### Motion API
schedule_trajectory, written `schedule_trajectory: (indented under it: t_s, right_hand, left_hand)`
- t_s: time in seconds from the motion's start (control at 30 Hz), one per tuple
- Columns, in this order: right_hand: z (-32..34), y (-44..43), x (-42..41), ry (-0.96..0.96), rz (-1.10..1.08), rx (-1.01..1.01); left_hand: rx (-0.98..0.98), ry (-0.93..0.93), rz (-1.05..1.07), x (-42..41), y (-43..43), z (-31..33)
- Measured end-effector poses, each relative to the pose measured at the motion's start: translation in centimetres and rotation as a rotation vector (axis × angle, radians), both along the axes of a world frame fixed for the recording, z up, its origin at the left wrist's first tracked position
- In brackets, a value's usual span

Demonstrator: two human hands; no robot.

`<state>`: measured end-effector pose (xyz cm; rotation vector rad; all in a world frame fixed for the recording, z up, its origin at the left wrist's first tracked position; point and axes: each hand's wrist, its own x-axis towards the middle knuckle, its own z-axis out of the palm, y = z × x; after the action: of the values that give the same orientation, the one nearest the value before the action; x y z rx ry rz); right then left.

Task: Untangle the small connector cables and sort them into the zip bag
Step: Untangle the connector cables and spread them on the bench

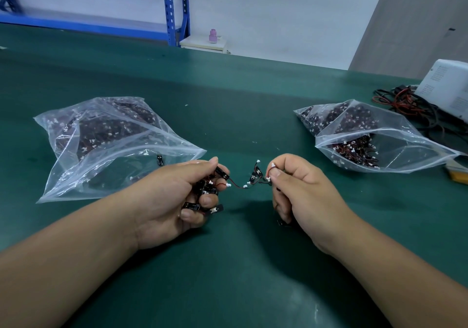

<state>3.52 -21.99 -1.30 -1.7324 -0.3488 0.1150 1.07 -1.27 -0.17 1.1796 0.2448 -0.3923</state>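
We had our left hand [172, 201] curled round a clump of connector cables [208, 191], our right hand [298, 188] pinching one strand [236, 186] stretched between them. Two zip bags flanked us, left bag [101, 150] and right bag [395, 135], each heaped with cables.

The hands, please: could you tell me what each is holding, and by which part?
Left hand grips a bundle of small connector cables in curled fingers; right hand pinches one cable by its white connector end.
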Motion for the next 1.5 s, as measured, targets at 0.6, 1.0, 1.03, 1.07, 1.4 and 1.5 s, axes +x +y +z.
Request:
schedule_trajectory:
  t_s: [0.6,1.0,1.03,1.07,1.4,1.5]
  right_hand:
    - [0.3,-0.9,0.1,-0.547,0.171,-0.643]
    - [-0.7,-1.1,0.8,-0.458,-0.007,-0.303]
    - [-0.7,-1.1,0.8,-0.457,-0.011,-0.28]
    - [-0.7,-1.0,0.7,-0.461,-0.015,-0.259]
    - [-0.5,-1.4,1.0,-0.732,-0.197,-0.31]
    - [-0.6,-1.4,1.0,-0.732,-0.204,-0.339]
  left_hand:
    - [0.016,0.005,0.013,0.0,-0.1,0.1]
    - [0.014,0.001,0.019,-0.1,-0.1,0.1]
    - [0.014,0.001,0.019,-0.1,-0.1,0.1]
    - [0.014,0.002,0.019,-0.1,-0.1,0.1]
    - [0.019,-0.019,-0.003,-0.2,-0.1,0.1]
    - [0.04,-0.03,-0.018,-0.2,-0.1,0.0]
